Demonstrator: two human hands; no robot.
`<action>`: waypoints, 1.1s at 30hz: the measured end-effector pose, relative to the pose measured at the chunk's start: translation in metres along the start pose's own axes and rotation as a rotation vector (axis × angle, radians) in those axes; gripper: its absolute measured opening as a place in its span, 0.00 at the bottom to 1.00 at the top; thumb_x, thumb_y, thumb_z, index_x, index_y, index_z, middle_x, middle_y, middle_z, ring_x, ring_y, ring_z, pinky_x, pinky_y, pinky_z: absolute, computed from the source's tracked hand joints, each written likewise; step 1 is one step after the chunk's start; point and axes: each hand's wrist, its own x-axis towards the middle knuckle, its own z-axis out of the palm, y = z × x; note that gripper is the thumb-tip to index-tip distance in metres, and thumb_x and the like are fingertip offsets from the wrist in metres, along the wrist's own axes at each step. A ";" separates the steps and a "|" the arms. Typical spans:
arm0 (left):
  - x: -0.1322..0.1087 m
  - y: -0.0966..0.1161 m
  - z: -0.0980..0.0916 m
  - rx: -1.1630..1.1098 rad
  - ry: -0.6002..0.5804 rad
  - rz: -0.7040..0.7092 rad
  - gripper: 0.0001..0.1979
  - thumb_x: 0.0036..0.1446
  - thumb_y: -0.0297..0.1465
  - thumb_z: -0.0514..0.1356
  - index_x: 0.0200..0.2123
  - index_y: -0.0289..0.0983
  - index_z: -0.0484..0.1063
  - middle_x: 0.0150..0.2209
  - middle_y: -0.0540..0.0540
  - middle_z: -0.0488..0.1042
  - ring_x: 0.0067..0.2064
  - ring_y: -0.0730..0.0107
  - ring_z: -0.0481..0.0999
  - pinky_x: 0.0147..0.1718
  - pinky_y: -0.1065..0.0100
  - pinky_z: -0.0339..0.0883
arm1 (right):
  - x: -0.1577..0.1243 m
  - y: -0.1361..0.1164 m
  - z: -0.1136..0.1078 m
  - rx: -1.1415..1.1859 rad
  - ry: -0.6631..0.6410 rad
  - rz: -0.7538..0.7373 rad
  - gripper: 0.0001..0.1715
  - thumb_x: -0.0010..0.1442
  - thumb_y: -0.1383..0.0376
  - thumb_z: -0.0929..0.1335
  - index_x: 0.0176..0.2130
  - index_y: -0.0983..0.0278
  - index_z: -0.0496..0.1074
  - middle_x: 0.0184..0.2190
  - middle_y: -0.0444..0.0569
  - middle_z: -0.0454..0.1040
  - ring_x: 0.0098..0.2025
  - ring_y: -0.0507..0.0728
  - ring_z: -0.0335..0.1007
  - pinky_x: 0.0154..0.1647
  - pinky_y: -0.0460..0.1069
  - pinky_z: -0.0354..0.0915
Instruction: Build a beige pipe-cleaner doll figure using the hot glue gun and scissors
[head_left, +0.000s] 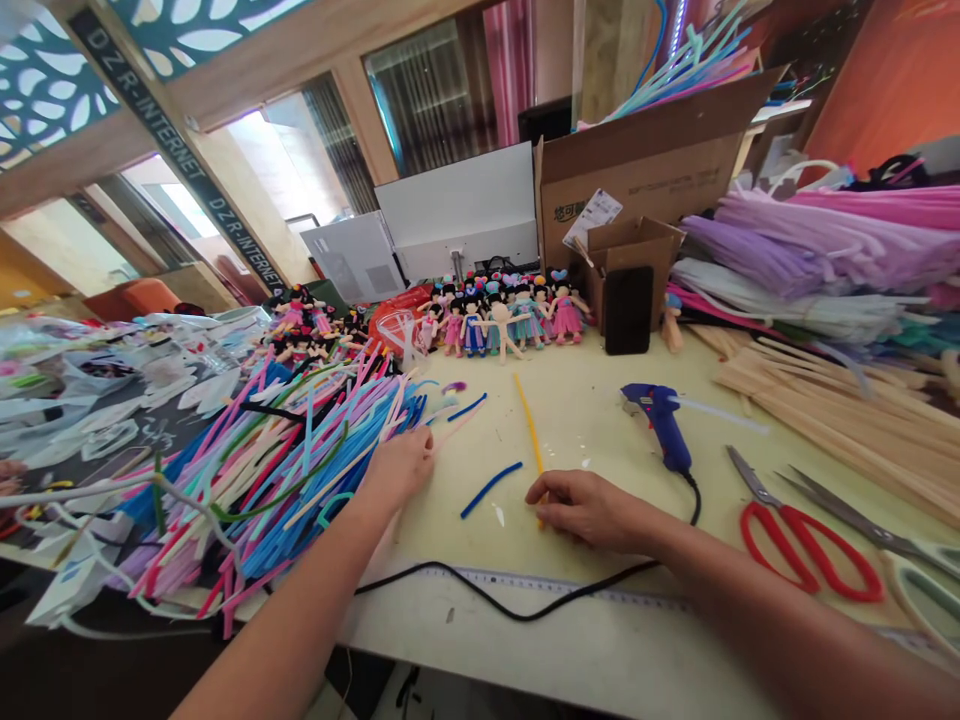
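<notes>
My right hand (589, 508) rests low over the table, its thumb and forefinger closed on the lower end of a yellow pipe cleaner (530, 420). A short blue pipe cleaner (491, 489) lies just left of those fingertips. At the right edge of a big heap of coloured pipe cleaners (300, 460) is my left hand (401, 466), its fingers curled; what they hold, if anything, is hidden. Beyond it lie another short blue piece (467, 407) and a thin pale pink strand (465, 425).
A blue glue gun (660, 420) lies to the right, its black cord crossing the front over a ruler (525, 582). Red-handled scissors (802, 540) and a second pair (862, 520) sit farther right. Small dolls (517, 312), a black phone (628, 310) and cardboard boxes (645, 165) stand behind.
</notes>
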 end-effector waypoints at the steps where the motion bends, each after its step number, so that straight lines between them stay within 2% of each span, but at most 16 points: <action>1: 0.006 0.002 -0.003 0.003 0.006 0.005 0.10 0.59 0.26 0.53 0.40 0.37 0.73 0.40 0.41 0.79 0.44 0.58 0.77 0.42 0.63 0.65 | 0.000 0.000 0.000 -0.003 -0.001 0.003 0.08 0.61 0.70 0.64 0.41 0.65 0.71 0.24 0.40 0.68 0.20 0.47 0.59 0.21 0.43 0.60; 5: 0.042 0.023 -0.006 0.006 0.034 0.006 0.13 0.63 0.30 0.51 0.43 0.37 0.75 0.47 0.39 0.77 0.48 0.58 0.77 0.46 0.63 0.66 | 0.000 -0.001 0.001 -0.012 0.004 0.022 0.08 0.62 0.70 0.64 0.41 0.65 0.71 0.24 0.39 0.67 0.20 0.47 0.59 0.21 0.43 0.59; 9: 0.076 0.039 -0.001 0.000 0.030 -0.025 0.13 0.59 0.25 0.53 0.41 0.35 0.77 0.47 0.36 0.78 0.49 0.56 0.77 0.46 0.62 0.67 | 0.001 0.000 0.002 -0.006 0.010 0.014 0.08 0.61 0.70 0.64 0.41 0.65 0.71 0.25 0.40 0.68 0.20 0.47 0.59 0.20 0.43 0.59; 13: 0.084 0.037 -0.004 -0.018 0.040 -0.070 0.14 0.58 0.23 0.52 0.40 0.33 0.77 0.44 0.33 0.78 0.48 0.54 0.77 0.45 0.61 0.67 | 0.002 0.002 0.001 -0.015 0.005 0.010 0.09 0.61 0.69 0.65 0.41 0.64 0.72 0.25 0.40 0.69 0.21 0.47 0.60 0.21 0.43 0.59; 17: 0.059 0.035 -0.013 -0.059 0.067 -0.064 0.16 0.60 0.25 0.49 0.42 0.34 0.76 0.45 0.35 0.78 0.48 0.56 0.76 0.45 0.62 0.67 | 0.002 0.003 0.000 -0.034 0.014 -0.023 0.08 0.59 0.70 0.65 0.40 0.65 0.72 0.24 0.40 0.68 0.21 0.47 0.60 0.23 0.43 0.59; 23: -0.004 0.051 -0.003 -0.162 -0.081 0.058 0.09 0.57 0.28 0.55 0.33 0.39 0.76 0.34 0.46 0.80 0.36 0.64 0.78 0.35 0.67 0.66 | -0.002 -0.002 -0.001 -0.065 0.005 -0.027 0.08 0.61 0.69 0.64 0.40 0.65 0.72 0.22 0.40 0.66 0.21 0.47 0.59 0.24 0.43 0.58; 27: -0.024 0.035 -0.002 -0.167 -0.008 0.065 0.12 0.62 0.29 0.52 0.41 0.38 0.75 0.43 0.43 0.78 0.46 0.63 0.76 0.45 0.65 0.66 | -0.002 0.000 0.000 -0.066 0.011 -0.021 0.09 0.61 0.68 0.64 0.41 0.65 0.72 0.22 0.40 0.66 0.21 0.48 0.58 0.23 0.43 0.58; 30: -0.030 0.011 -0.003 -0.011 0.073 -0.011 0.15 0.60 0.30 0.54 0.49 0.37 0.72 0.52 0.38 0.74 0.54 0.53 0.71 0.51 0.55 0.64 | 0.001 0.004 0.001 -0.043 0.004 -0.020 0.10 0.61 0.67 0.64 0.42 0.65 0.72 0.23 0.40 0.66 0.22 0.48 0.59 0.23 0.43 0.59; 33: -0.037 -0.009 0.001 0.124 0.075 -0.074 0.26 0.56 0.29 0.56 0.59 0.39 0.66 0.61 0.37 0.68 0.60 0.46 0.65 0.52 0.46 0.63 | 0.003 0.007 0.001 -0.033 -0.011 -0.009 0.10 0.61 0.66 0.64 0.42 0.64 0.72 0.23 0.40 0.66 0.22 0.48 0.59 0.23 0.44 0.59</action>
